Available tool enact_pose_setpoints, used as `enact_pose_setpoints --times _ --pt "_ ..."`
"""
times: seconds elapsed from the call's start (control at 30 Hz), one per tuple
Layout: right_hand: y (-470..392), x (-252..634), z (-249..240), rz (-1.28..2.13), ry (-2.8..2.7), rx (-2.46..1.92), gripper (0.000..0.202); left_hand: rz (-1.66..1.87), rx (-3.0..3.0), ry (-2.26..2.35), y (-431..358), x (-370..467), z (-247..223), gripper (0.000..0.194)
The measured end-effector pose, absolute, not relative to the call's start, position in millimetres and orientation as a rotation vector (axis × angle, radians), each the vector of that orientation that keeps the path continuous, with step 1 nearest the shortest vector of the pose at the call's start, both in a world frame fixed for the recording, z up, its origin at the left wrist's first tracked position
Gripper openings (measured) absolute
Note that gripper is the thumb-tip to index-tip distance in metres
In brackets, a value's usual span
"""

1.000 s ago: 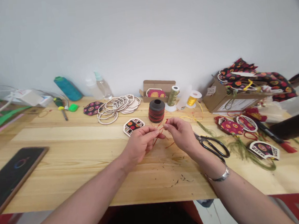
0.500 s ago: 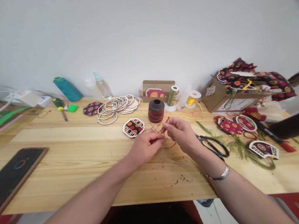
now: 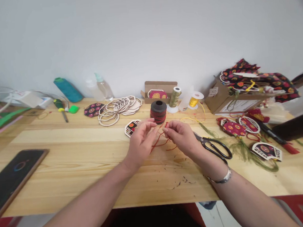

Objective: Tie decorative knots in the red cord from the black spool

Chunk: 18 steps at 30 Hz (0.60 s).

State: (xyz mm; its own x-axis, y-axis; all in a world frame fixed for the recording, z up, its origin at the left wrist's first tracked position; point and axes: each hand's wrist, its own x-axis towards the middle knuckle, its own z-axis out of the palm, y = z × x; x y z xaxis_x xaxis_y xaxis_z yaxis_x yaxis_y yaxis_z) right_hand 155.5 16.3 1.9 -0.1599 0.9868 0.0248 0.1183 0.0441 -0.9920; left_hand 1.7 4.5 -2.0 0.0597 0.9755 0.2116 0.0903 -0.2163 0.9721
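- Over one wooden table (image 3: 79,168), we see our right hand (image 3: 180,135) pinching a red cord (image 3: 157,140) between thumb and forefinger; our left hand (image 3: 140,142) has thumb and forefinger parted; we cannot tell whether its lower fingers grip cord.
- Cord lies between the hands; its long axis slants from the right fingertips down-left toward the left palm.
- One pair of scissors (image 3: 204,141) beside the right hand; one patterned panel (image 3: 131,128) partly behind the left.
- Beyond, one black spool (image 3: 158,113), upright; farther, two spools: one olive spool (image 3: 175,97), one yellow spool (image 3: 195,100).
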Motion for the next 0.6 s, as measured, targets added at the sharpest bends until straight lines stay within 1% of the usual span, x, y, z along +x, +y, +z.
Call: enact_pose_setpoints --times 0.13,0.23,0.3,0.43,0.6 --pt "15.2 154.2 1.9 1.229 -1.45 -1.181 0.018 1.053 1.255 0.997 3.2 5.1 -1.6 0.036" --pt "15.3 154.2 1.9 1.224 -1.453 -1.19 0.016 0.968 1.217 0.958 2.8 5.4 -1.0 0.04" --pt "15.4 154.1 2.2 1.223 -1.455 -1.196 0.016 0.959 1.254 0.988 3.3 5.0 0.2 0.038" --pt "15.1 153.7 3.1 1.239 -1.445 -1.2 0.017 0.983 1.349 1.094 5.1 3.6 2.6 0.025" --pt "15.0 154.5 3.0 1.258 -1.431 -1.205 0.017 0.975 1.356 1.165 6.6 1.2 2.0 0.022"
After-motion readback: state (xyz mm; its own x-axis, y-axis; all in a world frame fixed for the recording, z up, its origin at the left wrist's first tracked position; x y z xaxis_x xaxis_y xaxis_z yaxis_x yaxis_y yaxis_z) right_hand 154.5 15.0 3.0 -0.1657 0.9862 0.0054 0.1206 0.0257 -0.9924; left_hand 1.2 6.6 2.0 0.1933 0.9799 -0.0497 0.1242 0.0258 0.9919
